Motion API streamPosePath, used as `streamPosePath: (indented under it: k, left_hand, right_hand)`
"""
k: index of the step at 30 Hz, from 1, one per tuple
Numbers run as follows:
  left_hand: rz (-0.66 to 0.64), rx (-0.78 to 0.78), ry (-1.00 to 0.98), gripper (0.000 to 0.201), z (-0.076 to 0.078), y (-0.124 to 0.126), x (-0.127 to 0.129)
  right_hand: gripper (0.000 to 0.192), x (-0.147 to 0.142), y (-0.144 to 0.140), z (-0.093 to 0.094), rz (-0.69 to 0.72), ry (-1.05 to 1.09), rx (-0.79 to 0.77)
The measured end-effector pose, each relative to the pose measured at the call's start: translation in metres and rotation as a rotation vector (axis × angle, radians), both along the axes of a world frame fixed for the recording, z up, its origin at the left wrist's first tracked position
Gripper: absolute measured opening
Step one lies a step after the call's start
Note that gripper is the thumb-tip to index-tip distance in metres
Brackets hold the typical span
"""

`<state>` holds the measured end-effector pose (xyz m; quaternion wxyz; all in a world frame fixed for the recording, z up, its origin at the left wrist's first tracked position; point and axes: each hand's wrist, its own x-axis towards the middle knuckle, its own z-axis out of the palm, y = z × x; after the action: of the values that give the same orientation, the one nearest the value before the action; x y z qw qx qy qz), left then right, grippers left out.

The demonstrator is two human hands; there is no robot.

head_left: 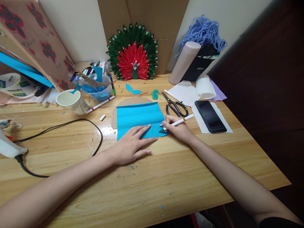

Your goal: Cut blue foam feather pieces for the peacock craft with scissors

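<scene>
A bright blue sheet of craft paper lies on the wooden table, over a piece of brown cardboard. My left hand rests flat with fingers spread across the sheet's lower edge. In my right hand is a white marker, pinched near its dark green tip, which is at the paper. A faint curved outline shows on the blue sheet beside the tip. Black-handled scissors lie just beyond my right hand. A small green bird-shaped cutout and blue leaf-shaped pieces lie past the sheet.
A red and green peacock-like decoration leans against cardboard at the back. Left stand a paper cup, a plastic tub and a white glue gun with a looping black cord. A phone lies right.
</scene>
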<state>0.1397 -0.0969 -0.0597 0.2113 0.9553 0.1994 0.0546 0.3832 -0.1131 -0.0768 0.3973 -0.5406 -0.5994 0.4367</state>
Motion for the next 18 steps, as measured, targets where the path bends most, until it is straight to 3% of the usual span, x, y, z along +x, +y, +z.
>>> streamPosePath:
  k: [5, 11, 18]
  left_hand:
    - [-0.003, 0.004, -0.007, 0.05, -0.001, 0.0, -0.001]
    - [0.005, -0.013, -0.021, 0.049, 0.001, 0.0, -0.002]
    - [0.005, -0.018, 0.013, 0.049, 0.005, 0.0, -0.002]
  right_hand:
    - [0.026, -0.006, -0.001, 0.004, -0.086, -0.014, 0.078]
    - [0.024, -0.011, -0.006, 0.006, -0.06, -0.162, 0.071]
    - [0.031, -0.009, -0.004, 0.005, -0.045, -0.146, 0.121]
